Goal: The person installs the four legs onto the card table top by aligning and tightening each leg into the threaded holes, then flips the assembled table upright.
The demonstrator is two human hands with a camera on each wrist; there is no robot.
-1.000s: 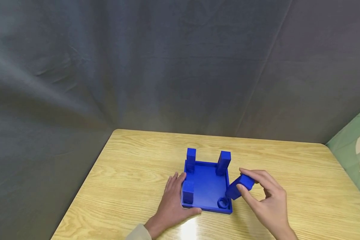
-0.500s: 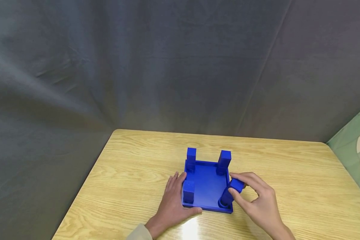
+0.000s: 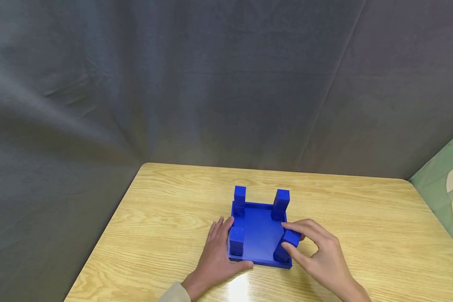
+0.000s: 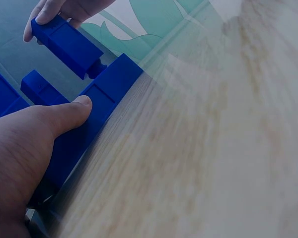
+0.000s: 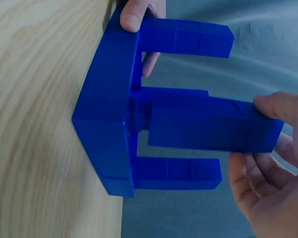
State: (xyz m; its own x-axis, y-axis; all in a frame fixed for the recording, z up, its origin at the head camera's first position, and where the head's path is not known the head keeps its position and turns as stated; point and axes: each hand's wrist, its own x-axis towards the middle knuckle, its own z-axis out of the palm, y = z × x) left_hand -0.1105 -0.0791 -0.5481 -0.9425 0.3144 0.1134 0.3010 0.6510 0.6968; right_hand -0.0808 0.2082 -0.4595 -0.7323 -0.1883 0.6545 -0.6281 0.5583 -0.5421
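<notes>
A shallow blue square tray (image 3: 261, 235) with raised rims lies on the table. Upright blue square posts stand at its far-left corner (image 3: 239, 197), far-right corner (image 3: 281, 200) and near-left corner (image 3: 236, 241). My left hand (image 3: 218, 253) holds the near-left corner, thumb along the front wall and fingers along the left side. Thumb and fingertips of my right hand (image 3: 322, 253) pinch the top of another blue post (image 5: 208, 126) at the near-right corner. It leans slightly right. The narrower threaded end (image 4: 96, 69) points down at the corner's round socket, which the post hides in the head view.
The wood-grain table (image 3: 166, 209) spreads out on both sides of the tray. Behind its far edge hangs a dark grey curtain (image 3: 218, 84). A green patterned cloth (image 3: 446, 201) shows at the far right.
My right hand has carried its post leftward from beside the tray to over the near-right corner and stood it more upright. My left hand stays put on the tray.
</notes>
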